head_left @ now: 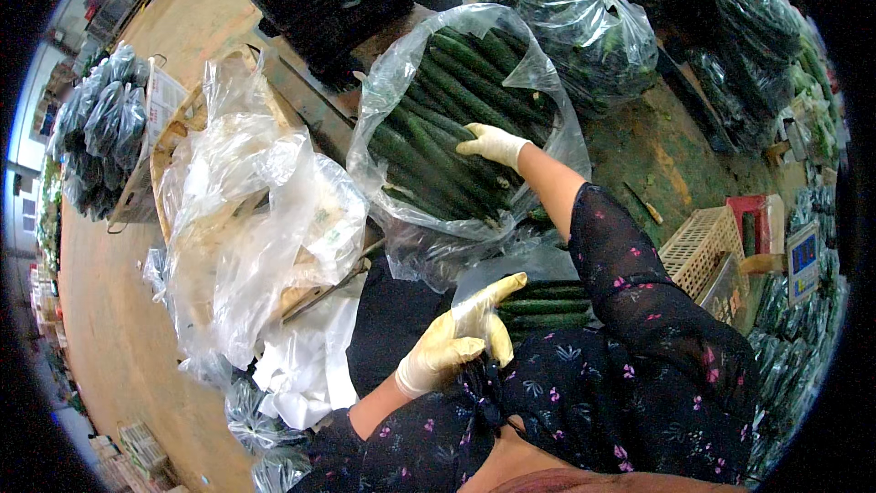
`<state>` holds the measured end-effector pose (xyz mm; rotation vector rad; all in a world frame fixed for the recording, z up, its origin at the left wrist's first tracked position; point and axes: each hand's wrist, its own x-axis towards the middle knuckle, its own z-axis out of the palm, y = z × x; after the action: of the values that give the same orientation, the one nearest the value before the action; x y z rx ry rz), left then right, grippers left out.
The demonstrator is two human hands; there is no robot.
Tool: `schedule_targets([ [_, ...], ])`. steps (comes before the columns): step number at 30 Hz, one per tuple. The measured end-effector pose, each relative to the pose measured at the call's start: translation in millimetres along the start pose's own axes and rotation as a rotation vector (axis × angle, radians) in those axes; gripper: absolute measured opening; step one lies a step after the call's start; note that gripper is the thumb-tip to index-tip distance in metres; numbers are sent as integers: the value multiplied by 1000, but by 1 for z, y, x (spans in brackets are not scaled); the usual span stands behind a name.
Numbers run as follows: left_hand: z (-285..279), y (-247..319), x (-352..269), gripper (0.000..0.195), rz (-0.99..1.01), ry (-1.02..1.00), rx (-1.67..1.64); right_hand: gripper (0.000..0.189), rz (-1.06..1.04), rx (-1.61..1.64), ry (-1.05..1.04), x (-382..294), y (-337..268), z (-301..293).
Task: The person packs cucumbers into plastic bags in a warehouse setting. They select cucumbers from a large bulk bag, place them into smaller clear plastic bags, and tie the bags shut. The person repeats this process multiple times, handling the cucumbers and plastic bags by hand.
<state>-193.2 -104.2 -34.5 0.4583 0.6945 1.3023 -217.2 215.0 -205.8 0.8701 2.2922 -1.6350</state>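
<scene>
A large clear plastic bag, its mouth wide, holds many dark green cucumbers. My right hand, in a pale glove, reaches in from the right and rests on the cucumbers with thumb and fingers pointing left; whether it grips one is unclear. Lower down, close to my body, my gloved left hand has the film of a smaller clear bag caught across its fingers, forefinger stretched out. Several cucumbers lie side by side in that smaller bag, just right of the left hand.
Loose clear plastic sheeting drapes over a wooden frame at left. Beyond it, bagged produce fills a crate. A tied bag of cucumbers stands behind. To the right are a beige plastic basket, a scale display and more bagged cucumbers.
</scene>
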Motion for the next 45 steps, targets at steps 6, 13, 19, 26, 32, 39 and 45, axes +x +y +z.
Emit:
schedule_targets([
  [6,-4,-6,-4,97,51,4,-16,62,10,317,-49,-87,-9,-24],
  [13,-2,-13,-5,94,176,80,-119,58,-18,606,-9,-234,26,-38],
  [19,-16,-22,2,86,284,-28,-109,58,13,570,199,-372,18,-36],
  [26,-6,-23,-5,87,319,78,7,62,103,463,244,-503,-22,-30],
  [32,2,-24,-1,93,315,-3,75,64,349,511,94,-547,-19,-5],
  [39,22,-40,-25,110,-78,-430,-38,50,286,284,-131,-487,-2,27],
  [45,31,-43,-27,106,-76,-428,-91,49,259,174,-288,-375,42,28],
])
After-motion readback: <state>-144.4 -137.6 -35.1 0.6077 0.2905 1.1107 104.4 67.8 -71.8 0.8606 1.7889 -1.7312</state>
